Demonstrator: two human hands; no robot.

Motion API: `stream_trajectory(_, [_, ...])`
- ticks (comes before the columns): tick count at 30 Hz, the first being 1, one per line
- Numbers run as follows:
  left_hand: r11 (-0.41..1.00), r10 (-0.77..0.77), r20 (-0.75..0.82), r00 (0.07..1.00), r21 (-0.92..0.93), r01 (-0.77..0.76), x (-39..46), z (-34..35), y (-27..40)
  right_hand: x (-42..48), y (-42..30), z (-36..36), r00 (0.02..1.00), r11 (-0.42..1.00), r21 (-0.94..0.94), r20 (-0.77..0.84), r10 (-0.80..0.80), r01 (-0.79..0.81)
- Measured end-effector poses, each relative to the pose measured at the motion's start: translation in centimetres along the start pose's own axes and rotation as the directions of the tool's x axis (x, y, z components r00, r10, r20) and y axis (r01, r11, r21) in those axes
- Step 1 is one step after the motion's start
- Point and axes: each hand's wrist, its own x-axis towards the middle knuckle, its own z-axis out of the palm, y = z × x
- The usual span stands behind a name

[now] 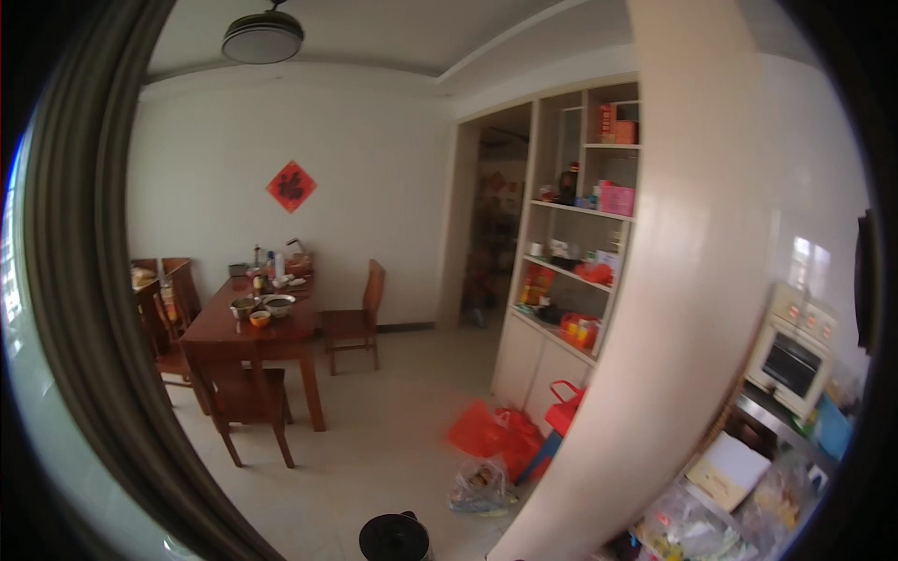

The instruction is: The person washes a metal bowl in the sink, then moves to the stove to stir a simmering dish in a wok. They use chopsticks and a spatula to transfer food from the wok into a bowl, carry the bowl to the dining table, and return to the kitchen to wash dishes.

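Note:
Neither my left hand nor my right hand is in view. Before me, past a doorway, stands a dark red wooden dining table point(210, 315). On it are a metal bowl point(242, 307), a larger bowl point(279, 304) with dark contents, and a small orange bowl point(260, 319). Bottles point(271, 265) and other small items crowd its far end. Wooden chairs surround the table, one point(238, 393) at the near end and another point(354, 319) to the right. At the bottom edge of the view is a round black top point(394, 538) of some container, its lower part cut off.
A dark curtain point(84, 280) hangs at left; a pale door-frame column point(673, 245) rises at right. Red plastic bags point(501, 435) and a clear bag point(480, 487) lie on the floor by a shelf cabinet point(533, 350). A toaster oven point(791, 354) and a white box point(728, 470) are far right.

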Motion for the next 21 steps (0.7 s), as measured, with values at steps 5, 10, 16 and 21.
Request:
stream_trajectory(5, [0.985, -0.149, -0.155, 0.977, -0.111, 0.133, 5.4, 2.1, 8.0, 8.0, 16.0, 1.1, 0.964, 0.917, -0.3, 0.121, -0.237, 0.263])
stream_trajectory(10, [0.971, -0.184, -0.43, 0.884, -0.222, 0.094, 8.0, 1.9, 10.5, 21.2, 13.7, -5.2, 0.971, 0.976, -0.192, 0.234, -0.052, 0.099])
stream_trajectory(16, [0.906, -0.164, -0.722, 0.672, -0.38, -0.187, 13.9, -0.7, 11.5, 37.5, 14.8, -2.8, 0.702, 0.764, -0.147, 0.531, -0.474, 0.628])
stream_trajectory(21, [0.91, -0.241, -0.85, 0.469, -0.365, -0.194, 16.0, -5.3, 10.8, 48.2, 7.6, 3.3, 0.316, 0.422, 0.08, 0.542, -0.779, 0.903])
